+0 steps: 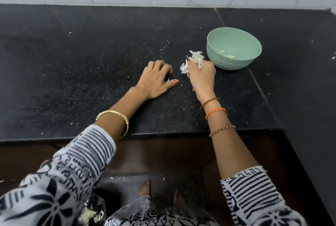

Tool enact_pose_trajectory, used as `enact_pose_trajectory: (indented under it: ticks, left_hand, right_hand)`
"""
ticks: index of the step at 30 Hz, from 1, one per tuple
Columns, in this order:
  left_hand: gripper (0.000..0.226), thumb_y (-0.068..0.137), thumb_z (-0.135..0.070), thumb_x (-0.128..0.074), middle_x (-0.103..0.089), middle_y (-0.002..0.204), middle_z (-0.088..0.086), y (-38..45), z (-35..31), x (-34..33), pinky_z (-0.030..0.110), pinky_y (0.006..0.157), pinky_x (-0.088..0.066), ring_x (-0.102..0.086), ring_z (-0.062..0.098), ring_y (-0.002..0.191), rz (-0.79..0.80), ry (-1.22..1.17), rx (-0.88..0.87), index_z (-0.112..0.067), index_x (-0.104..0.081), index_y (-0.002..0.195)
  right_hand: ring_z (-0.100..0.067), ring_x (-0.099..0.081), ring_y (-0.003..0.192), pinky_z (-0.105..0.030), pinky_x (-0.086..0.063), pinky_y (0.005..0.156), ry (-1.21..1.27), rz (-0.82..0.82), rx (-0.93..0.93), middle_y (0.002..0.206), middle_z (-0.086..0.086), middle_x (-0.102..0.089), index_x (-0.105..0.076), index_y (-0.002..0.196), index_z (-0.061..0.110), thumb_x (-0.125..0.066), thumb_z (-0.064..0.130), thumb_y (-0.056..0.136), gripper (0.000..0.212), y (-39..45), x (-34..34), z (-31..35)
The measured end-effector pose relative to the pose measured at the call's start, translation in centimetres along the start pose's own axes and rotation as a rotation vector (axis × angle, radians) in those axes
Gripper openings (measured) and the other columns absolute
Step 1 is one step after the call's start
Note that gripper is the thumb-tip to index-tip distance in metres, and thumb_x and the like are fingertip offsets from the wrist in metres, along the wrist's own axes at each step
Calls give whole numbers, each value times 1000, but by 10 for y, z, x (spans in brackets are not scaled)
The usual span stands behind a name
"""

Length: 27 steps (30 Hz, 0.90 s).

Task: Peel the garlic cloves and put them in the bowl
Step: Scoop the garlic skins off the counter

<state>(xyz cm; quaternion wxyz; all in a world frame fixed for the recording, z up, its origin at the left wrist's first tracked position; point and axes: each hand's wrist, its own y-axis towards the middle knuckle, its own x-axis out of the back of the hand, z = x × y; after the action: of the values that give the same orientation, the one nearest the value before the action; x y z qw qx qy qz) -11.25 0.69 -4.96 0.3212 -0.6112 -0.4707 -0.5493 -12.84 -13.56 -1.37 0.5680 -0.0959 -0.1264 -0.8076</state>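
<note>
Garlic skins | bunched in right hand grip | beside bowl

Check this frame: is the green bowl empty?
No. A few pale peeled garlic pieces lie on the bottom of the green bowl.

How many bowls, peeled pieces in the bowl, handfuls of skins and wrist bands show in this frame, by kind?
Green bowl: 1
Pale garlic pieces inside the bowl: 2 visible
Bunch of garlic skins gripped in the right hand: 1
Bangle on the left wrist: 1
Bands on the right wrist: 3
Total: 8
The left hand rests on the black counter.
</note>
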Motion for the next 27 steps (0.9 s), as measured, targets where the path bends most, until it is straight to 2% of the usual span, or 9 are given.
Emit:
enact_pose_trajectory:
  ticks: [2,4,6,9,13,16,21,25,27]
  left_hand:
    - [65,84,-64,-26,-46,124,11,7,-2,4,37,85,-34,-42,29,106,12,64,-99,-13,-52,116]
    - [49,94,-51,-33,-48,119,12,13,-6,9,39,81,-37,-44,30,105,24,75,-146,-12,-53,115]
    - [41,97,-43,-36,-51,116,10,14,-5,12,38,73,-39,-46,28,109,7,59,-79,-11,-56,114]
    - [44,97,-45,-36,-58,107,9,7,-5,12,34,64,-36,-55,29,102,-57,120,28,-8,-60,103]
    - [51,97,-44,-37,-62,107,14,4,-14,14,40,72,-42,-57,38,101,-32,170,98,0,-62,97]
    - [49,100,-37,-34,-61,109,21,2,-18,15,44,77,-42,-55,42,103,-34,182,179,4,-61,99]
    - [38,100,-20,-34,-56,113,27,-7,-30,19,45,81,-41,-52,43,106,-15,164,277,9,-58,106]
    - [31,98,-12,-35,-54,117,26,-14,-38,22,42,83,-41,-51,41,108,3,154,337,8,-55,110]
    - [31,97,-11,-35,-53,118,26,-20,-42,24,42,84,-41,-50,42,109,18,145,355,8,-54,112]
  right_hand:
    - [-9,-38,51,-28,-34,58,11,-8,-4,51,3,-43,-40,49,16,-56,13,87,41,-3,3,-2]
    - [-8,-38,51,-27,-33,58,2,2,-8,52,3,-43,-40,49,16,-56,13,87,42,-5,6,-3]
    - [-9,-38,51,-27,-33,58,-26,12,-6,52,2,-43,-39,49,15,-55,12,87,42,-6,9,-4]
    - [-10,-39,52,-28,-33,59,-36,18,-19,52,2,-43,-39,48,15,-53,11,87,41,-5,13,-4]
    - [-10,-41,53,-27,-35,58,-10,21,-61,53,2,-45,-42,49,15,-54,12,87,40,-9,13,-7]
    - [-11,-44,56,-26,-36,56,10,35,-65,57,1,-48,-45,51,14,-55,13,87,38,-15,11,-8]
    - [-11,-45,57,-27,-37,58,34,83,-70,61,0,-50,-46,52,15,-56,13,87,36,-19,6,-8]
    - [-17,-50,64,-30,-41,60,86,73,-105,71,-7,-54,-47,56,16,-54,11,85,31,-17,4,-8]
    - [-15,-48,58,-28,-39,54,134,90,-126,65,-5,-52,-46,56,15,-53,10,85,30,-17,4,-7]
